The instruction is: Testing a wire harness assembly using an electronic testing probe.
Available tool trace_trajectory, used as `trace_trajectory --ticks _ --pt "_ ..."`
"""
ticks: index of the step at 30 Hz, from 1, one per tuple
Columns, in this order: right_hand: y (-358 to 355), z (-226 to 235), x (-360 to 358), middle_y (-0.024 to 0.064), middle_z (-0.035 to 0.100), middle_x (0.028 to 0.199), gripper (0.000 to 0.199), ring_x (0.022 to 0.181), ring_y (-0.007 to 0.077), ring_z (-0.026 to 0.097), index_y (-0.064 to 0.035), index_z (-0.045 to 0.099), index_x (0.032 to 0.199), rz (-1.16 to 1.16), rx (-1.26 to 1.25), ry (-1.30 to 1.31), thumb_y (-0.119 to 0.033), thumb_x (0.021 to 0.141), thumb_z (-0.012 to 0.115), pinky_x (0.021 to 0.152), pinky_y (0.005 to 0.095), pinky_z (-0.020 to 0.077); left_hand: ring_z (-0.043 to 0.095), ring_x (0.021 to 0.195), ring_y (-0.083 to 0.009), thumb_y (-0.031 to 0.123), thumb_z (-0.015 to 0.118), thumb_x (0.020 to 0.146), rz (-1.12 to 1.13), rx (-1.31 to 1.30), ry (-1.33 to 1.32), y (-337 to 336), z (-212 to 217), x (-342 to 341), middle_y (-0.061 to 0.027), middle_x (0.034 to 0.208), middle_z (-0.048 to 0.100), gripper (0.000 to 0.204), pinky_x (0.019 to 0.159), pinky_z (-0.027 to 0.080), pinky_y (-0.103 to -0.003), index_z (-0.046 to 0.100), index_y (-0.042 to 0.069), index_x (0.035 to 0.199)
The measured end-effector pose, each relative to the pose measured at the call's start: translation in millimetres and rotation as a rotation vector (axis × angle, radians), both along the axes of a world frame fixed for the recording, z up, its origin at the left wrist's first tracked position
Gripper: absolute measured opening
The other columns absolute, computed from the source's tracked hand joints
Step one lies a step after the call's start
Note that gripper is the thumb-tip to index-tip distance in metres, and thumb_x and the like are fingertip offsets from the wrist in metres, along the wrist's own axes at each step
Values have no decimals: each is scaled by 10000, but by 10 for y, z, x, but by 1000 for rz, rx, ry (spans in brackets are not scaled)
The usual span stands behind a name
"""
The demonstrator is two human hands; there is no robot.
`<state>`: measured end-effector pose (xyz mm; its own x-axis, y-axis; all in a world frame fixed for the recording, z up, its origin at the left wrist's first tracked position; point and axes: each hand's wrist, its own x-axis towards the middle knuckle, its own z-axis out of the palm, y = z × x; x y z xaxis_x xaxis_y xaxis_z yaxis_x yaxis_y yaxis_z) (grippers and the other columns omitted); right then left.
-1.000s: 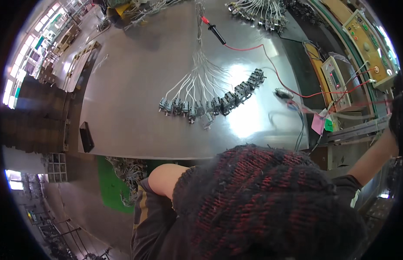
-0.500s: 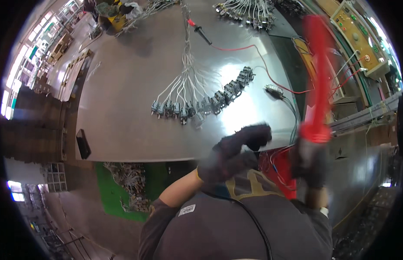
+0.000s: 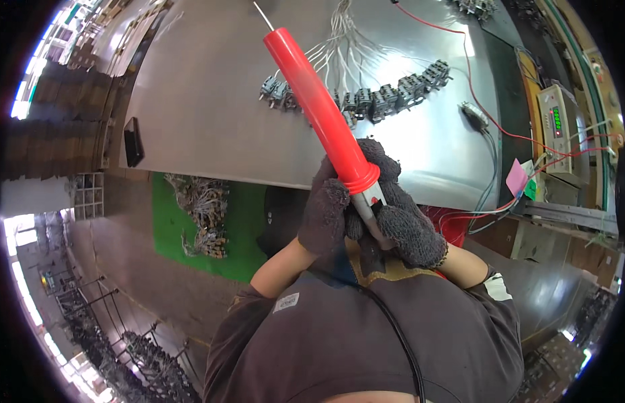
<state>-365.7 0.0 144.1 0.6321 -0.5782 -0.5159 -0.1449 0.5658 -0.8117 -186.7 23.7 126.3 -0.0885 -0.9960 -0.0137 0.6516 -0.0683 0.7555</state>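
- One red tool (image 3: 319, 107), held in front of the torso, over the near edge of the metal tabletop (image 3: 211, 127); from my remote seat I cannot judge its height above the surface.
- Long axis: a slant from the hands up and leftward, the thin metal rod (image 3: 263, 16) at the far end, the grey grip (image 3: 371, 218) at the near end.
- Right hand (image 3: 416, 232), dark knit glove: clamped on the grey grip, thumb along its right side; I count it the nearer hand to the butt.
- Left hand (image 3: 326, 215), matching glove: against the tool's left side, just below the ribbed collar (image 3: 361, 180); fingers partly hidden, so I cannot tell whether it is clamped.
- Appearance: smooth, glossy red barrel, long and round, flaring toward the collar; a small red mark on the grip.
- Beyond, by my view: a row of dark connectors (image 3: 386, 102) on white wires (image 3: 349, 47), partly masked by the barrel.
- To the right: a grey plug (image 3: 475, 117) and a meter (image 3: 559, 127) with lit green digits.
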Motion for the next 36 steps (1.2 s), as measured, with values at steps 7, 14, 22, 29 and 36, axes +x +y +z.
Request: trace_trajectory --ticks 7,14,22,29,36 --pt "-99 -221 415 56 624 972 387 887 141 611 -51 604 1251 -45 -215 -130 -401 1088 626 777 331 544 640 1319 -349 544 636 1040 27 115 5 -94 -202 397 -193 1424 609 783 1121 530 -488 418 9 1569" --pt "-152 -227 807 49 639 1008 624 764 113 577 -53 579 1342 -191 20 -205 -547 987 720 661 282 486 671 1263 -337 577 608 1045 -164 180 44 -426 -243 802 -216 1366 645 775 1065 572 -475 443 5 1542" --pt "139 -164 600 65 658 1111 530 925 139 628 -59 562 1437 -494 8 -103 -429 1063 630 790 317 556 646 1271 -358 611 623 1000 -515 139 154 -753 -412 503 -244 1401 617 789 1089 551 -495 498 9 1495" --pt "392 -482 259 73 651 1110 709 788 122 598 -76 475 1555 -737 -132 88 -478 1007 674 672 278 503 646 1235 -309 502 687 986 -667 422 330 -735 -875 -136 -203 1395 620 685 1055 557 -457 538 10 1438" --pt "176 -239 -268 56 667 1000 782 653 114 580 -88 419 1591 -950 -61 56 -487 977 694 540 244 465 595 1355 -307 270 514 1116 -1165 -194 -742 -896 -1252 -563 -196 1427 620 448 1171 463 -430 545 -9 1465"
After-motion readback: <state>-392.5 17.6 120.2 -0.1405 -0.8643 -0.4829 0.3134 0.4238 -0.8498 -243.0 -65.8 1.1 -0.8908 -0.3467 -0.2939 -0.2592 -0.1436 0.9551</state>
